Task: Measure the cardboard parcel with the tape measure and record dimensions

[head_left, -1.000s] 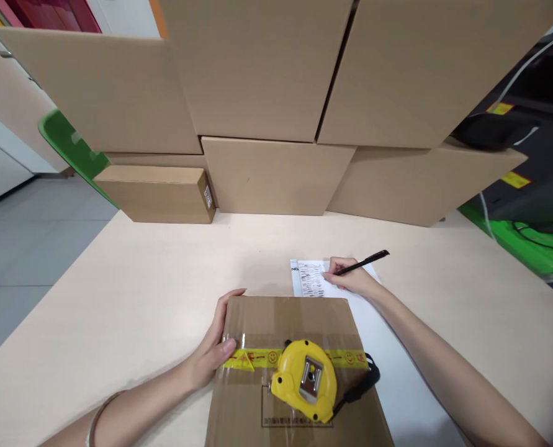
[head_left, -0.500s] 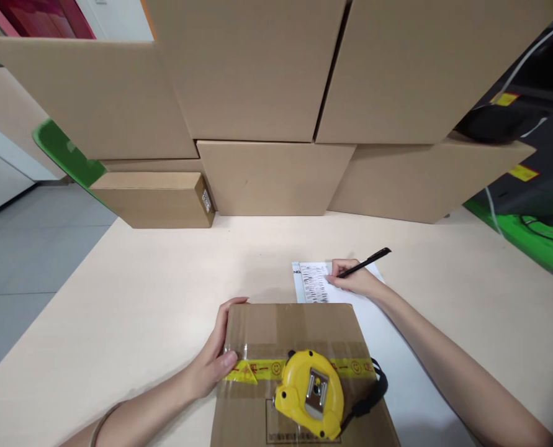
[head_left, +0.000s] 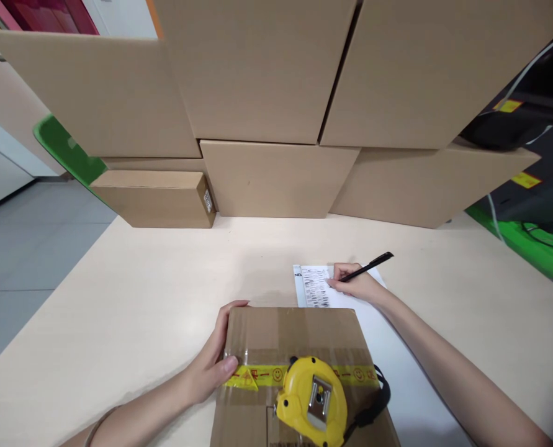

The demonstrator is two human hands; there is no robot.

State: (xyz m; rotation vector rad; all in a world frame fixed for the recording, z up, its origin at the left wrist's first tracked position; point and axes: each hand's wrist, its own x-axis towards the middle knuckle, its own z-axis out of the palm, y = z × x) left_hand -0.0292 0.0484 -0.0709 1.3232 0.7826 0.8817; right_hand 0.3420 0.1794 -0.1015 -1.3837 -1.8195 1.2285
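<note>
A small cardboard box (head_left: 285,335) sealed with yellow tape lies in front of me on the pale table (head_left: 141,298). A yellow tape measure (head_left: 312,401) with a black wrist strap rests on top of it. My left hand (head_left: 212,360) clasps the box's left edge, thumb on the taped top. My right hand (head_left: 357,287) is closed on a black pen (head_left: 365,266), its tip on a white paper sheet (head_left: 320,288) with lines of writing, just behind the box.
Large cardboard boxes (head_left: 276,177) are stacked in a wall along the table's far side, with a smaller flat box (head_left: 152,198) at the left. A green object (head_left: 66,152) and grey floor lie to the left; dark equipment with cables (head_left: 527,161) is at the right.
The view has shifted slightly, so box and tape measure sit lower in frame. Both hands hold their places; the pen stays on the paper.
</note>
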